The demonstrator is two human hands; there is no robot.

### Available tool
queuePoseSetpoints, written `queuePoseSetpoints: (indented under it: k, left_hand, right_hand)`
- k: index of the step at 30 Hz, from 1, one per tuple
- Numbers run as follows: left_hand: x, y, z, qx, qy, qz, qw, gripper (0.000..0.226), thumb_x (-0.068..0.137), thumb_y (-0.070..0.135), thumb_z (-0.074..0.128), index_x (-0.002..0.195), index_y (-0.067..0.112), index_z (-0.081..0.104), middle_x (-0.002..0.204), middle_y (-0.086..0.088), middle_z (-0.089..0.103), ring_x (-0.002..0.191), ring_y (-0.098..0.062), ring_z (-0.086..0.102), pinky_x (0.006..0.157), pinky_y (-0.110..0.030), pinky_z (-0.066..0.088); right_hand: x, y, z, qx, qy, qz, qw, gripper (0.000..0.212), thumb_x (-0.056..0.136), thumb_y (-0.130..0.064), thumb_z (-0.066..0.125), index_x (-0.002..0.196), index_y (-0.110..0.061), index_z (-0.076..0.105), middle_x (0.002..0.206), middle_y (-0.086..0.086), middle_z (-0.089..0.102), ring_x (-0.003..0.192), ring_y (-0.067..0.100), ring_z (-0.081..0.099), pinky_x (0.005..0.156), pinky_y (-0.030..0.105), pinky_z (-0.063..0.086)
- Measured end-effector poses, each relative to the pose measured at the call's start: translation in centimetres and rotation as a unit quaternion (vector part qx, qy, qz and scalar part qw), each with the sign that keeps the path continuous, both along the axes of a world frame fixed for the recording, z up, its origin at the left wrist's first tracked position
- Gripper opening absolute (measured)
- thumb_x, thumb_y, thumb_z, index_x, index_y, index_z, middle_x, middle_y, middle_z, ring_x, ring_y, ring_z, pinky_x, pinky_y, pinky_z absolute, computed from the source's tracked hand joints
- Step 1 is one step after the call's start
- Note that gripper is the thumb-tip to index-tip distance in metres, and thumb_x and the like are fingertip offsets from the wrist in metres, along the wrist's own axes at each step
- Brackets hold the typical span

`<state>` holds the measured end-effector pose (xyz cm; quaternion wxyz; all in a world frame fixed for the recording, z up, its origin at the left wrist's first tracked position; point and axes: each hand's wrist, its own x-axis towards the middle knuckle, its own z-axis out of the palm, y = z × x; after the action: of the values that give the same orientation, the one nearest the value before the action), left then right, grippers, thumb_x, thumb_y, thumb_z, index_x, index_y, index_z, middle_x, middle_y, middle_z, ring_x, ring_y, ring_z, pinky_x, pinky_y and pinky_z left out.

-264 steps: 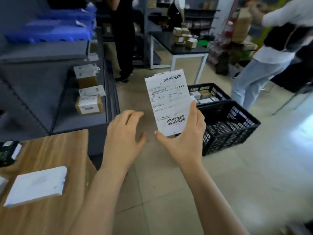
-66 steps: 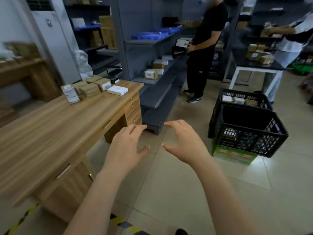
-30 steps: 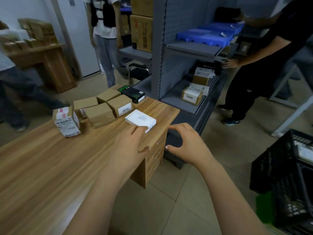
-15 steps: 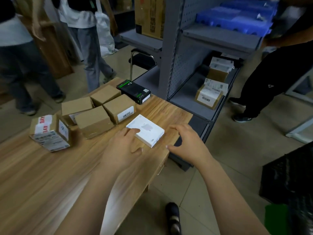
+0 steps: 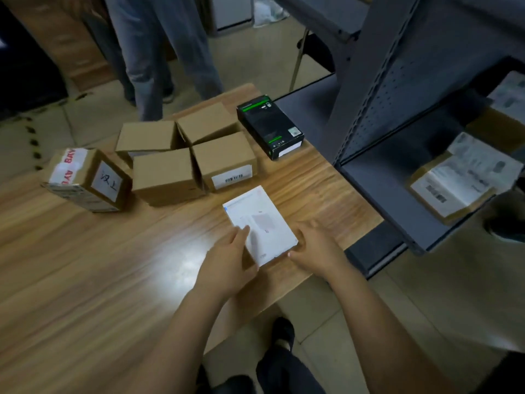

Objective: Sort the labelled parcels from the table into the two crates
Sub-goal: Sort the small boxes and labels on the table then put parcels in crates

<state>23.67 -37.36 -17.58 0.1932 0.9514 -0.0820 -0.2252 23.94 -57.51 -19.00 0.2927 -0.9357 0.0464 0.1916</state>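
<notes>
Pickup of the flat white parcel (image 5: 260, 223) is the step in hand. It lies near the worktop's (image 5: 85, 280) right edge, with the left hand (image 5: 224, 265) laid flat on its left side and the right hand (image 5: 315, 248) touching its near corner, neither closed round it. Best to hook thumbs under opposite edges and lift level. Its print is blurred. The taped box (image 5: 85, 177) reads "AYB", and another box (image 5: 224, 159) bears a barcode.

Wooden table (image 5: 99, 280) is carrying white parcel (image 5: 261, 220) at the grip, four brown cartons (image 5: 164, 172) sitting just beyond, taped box (image 5: 85, 177) beyond-left, black box (image 5: 270, 126) beyond-right.
</notes>
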Motion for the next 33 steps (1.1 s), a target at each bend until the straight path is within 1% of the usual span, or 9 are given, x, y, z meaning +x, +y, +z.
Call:
queuePoseSetpoints:
  k: [4, 7, 11, 14, 19, 21, 24, 29, 33]
  left_hand:
    - [-0.1, -0.8, -1.6, -0.009, 0.023, 0.035, 0.999, 0.093, 0.086, 0.038, 0.067, 0.155, 0.027, 0.005, 0.162, 0.008, 0.002, 0.144, -0.013, 0.024, 0.105, -0.03, 0.04]
    - [-0.5, -1.0, -2.4, -0.016, 0.026, 0.043, 0.999, 0.097, 0.085, 0.037, 0.069, 0.154, 0.027, 0.001, 0.162, 0.008, -0.005, 0.145, -0.013, 0.02, 0.109, -0.031, 0.038]
    - [-0.8, -0.5, -3.1, -0.038, 0.006, 0.056, 0.998, 0.1, 0.082, 0.037, 0.072, 0.154, 0.026, 0.004, 0.162, 0.007, 0.003, 0.146, -0.014, 0.017, 0.114, -0.031, 0.03]
    - [-0.9, 0.4, -3.1, -0.04, -0.009, 0.059, 0.997, 0.1, 0.081, 0.039, 0.073, 0.155, 0.027, 0.006, 0.162, 0.007, 0.011, 0.146, -0.013, 0.016, 0.114, -0.029, 0.024]
    - [-0.7, 2.4, -1.7, -0.097, -0.066, 0.048, 0.992, 0.102, 0.08, 0.032, 0.074, 0.153, 0.036, 0.003, 0.154, 0.006, 0.031, 0.135, -0.014, 0.036, 0.097, -0.029, 0.043]
    - [-0.6, 3.5, -0.9, -0.125, -0.1, 0.035, 0.986, 0.101, 0.08, 0.026, 0.074, 0.15, 0.044, 0.004, 0.155, 0.008, 0.027, 0.137, -0.013, 0.035, 0.09, -0.029, 0.048]
    - [-0.6, 5.3, 0.0, -0.108, -0.11, 0.001, 0.988, 0.096, 0.084, 0.024, 0.069, 0.147, 0.052, 0.002, 0.159, 0.01, 0.016, 0.14, -0.014, 0.032, 0.082, -0.029, 0.053]
    - [-1.6, 9.3, 0.0, -0.073, -0.099, 0.004, 0.992, 0.082, 0.09, 0.026, 0.062, 0.15, 0.048, 0.009, 0.162, 0.011, 0.007, 0.143, -0.015, 0.026, 0.095, -0.037, 0.051]
    - [-2.5, 13.1, -0.3, -0.084, -0.093, 0.006, 0.992, 0.083, 0.088, 0.026, 0.065, 0.152, 0.037, 0.014, 0.161, 0.013, 0.006, 0.145, -0.008, 0.02, 0.098, -0.032, 0.047]
  right_hand:
    - [0.9, -0.7, -2.6, 0.003, -0.008, 0.035, 0.999, 0.041, 0.081, -0.023, 0.067, 0.122, -0.025, 0.062, 0.111, 0.001, 0.052, 0.104, 0.02, 0.051, 0.087, 0.039, 0.049]
    - [1.0, -0.9, -3.7, 0.022, -0.029, 0.045, 0.998, 0.041, 0.086, -0.027, 0.066, 0.126, -0.029, 0.06, 0.114, 0.0, 0.054, 0.11, 0.019, 0.048, 0.091, 0.038, 0.046]
    - [0.6, -1.2, -3.9, 0.087, -0.038, 0.035, 0.995, 0.049, 0.088, -0.02, 0.068, 0.135, -0.028, 0.055, 0.126, -0.001, 0.058, 0.115, 0.015, 0.05, 0.09, 0.031, 0.044]
    - [0.1, -0.9, -3.3, 0.153, -0.029, 0.008, 0.988, 0.057, 0.09, -0.014, 0.067, 0.142, -0.029, 0.048, 0.132, -0.007, 0.058, 0.116, 0.008, 0.054, 0.096, 0.029, 0.049]
    - [-0.7, 1.4, -1.6, 0.184, -0.062, -0.024, 0.981, 0.059, 0.089, -0.015, 0.069, 0.142, -0.03, 0.048, 0.134, -0.012, 0.054, 0.117, 0.003, 0.054, 0.098, 0.029, 0.05]
    - [-1.0, 2.8, -1.0, 0.202, -0.083, -0.02, 0.976, 0.057, 0.087, -0.015, 0.069, 0.139, -0.03, 0.051, 0.132, -0.013, 0.056, 0.114, 0.0, 0.055, 0.098, 0.029, 0.051]
    - [-1.4, 5.2, -0.1, 0.22, -0.095, -0.026, 0.97, 0.054, 0.087, -0.011, 0.069, 0.136, -0.03, 0.053, 0.129, -0.012, 0.057, 0.113, 0.0, 0.056, 0.096, 0.031, 0.052]
    - [-2.2, 9.9, 0.4, 0.252, -0.095, -0.031, 0.963, 0.056, 0.086, -0.007, 0.069, 0.133, -0.031, 0.054, 0.125, -0.015, 0.06, 0.112, -0.002, 0.057, 0.096, 0.03, 0.053]
    - [-2.4, 13.2, -0.5, 0.199, -0.053, -0.015, 0.979, 0.068, 0.084, -0.028, 0.073, 0.144, -0.032, 0.041, 0.135, -0.018, 0.049, 0.121, 0.001, 0.047, 0.1, 0.031, 0.049]
